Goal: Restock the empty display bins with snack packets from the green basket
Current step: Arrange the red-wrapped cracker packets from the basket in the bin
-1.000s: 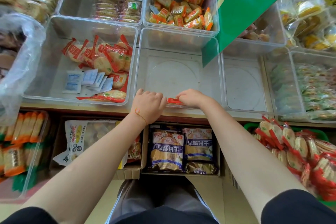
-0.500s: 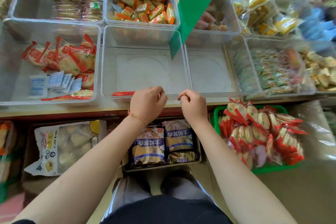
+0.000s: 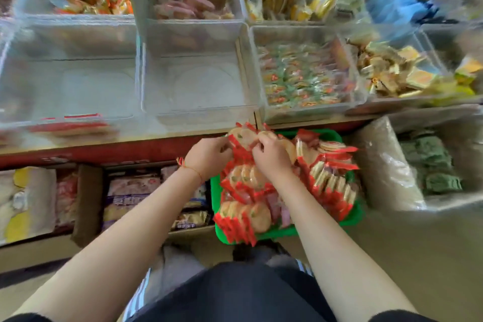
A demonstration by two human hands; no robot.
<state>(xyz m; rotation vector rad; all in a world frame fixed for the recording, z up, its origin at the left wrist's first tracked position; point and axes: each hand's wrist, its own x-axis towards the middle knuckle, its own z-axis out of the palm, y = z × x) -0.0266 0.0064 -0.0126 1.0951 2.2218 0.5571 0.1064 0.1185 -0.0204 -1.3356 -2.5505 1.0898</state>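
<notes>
Green basket (image 3: 279, 232) on floor, near-right of shelf front, heaped with red-edged round-cracker snack packets (image 3: 251, 212). Two clear display bins (image 3: 198, 86) at centre shelf: right one bare, left one (image 3: 78, 81) holding red packets at near edge.

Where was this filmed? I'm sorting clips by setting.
Most likely a small snack shop. Clear display bins of wrapped snacks line a counter, cartons of stock sit beneath, and both hands reach into a green basket of red snack packets.
</notes>
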